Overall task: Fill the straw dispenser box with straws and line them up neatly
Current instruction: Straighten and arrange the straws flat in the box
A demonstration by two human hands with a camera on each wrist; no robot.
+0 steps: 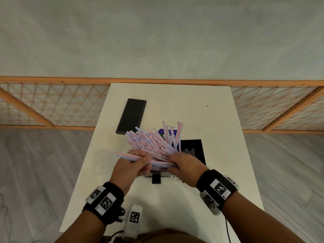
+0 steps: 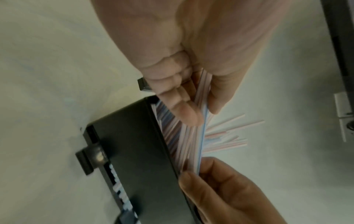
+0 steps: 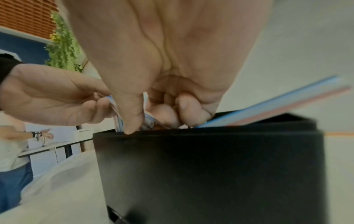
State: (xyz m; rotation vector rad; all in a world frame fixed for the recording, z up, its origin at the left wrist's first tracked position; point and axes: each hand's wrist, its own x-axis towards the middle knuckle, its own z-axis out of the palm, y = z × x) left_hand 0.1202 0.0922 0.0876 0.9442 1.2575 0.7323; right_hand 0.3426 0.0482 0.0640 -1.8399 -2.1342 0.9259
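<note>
My left hand (image 1: 130, 165) pinches a few straws (image 1: 154, 144) | my right hand (image 1: 185, 163) grips the fanned bundle's near end | straws splay over the black dispenser box (image 1: 196, 148) | lid (image 1: 131, 116) beyond box, on table (image 1: 219, 120)

Even, soft light in the head view; wrist views dim, blurred (edges warped).

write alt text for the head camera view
Both hands, left hand and right hand, grip a fanned bundle of striped straws over an open black dispenser box on a white table. The box's black lid lies farther back to the left.
</note>
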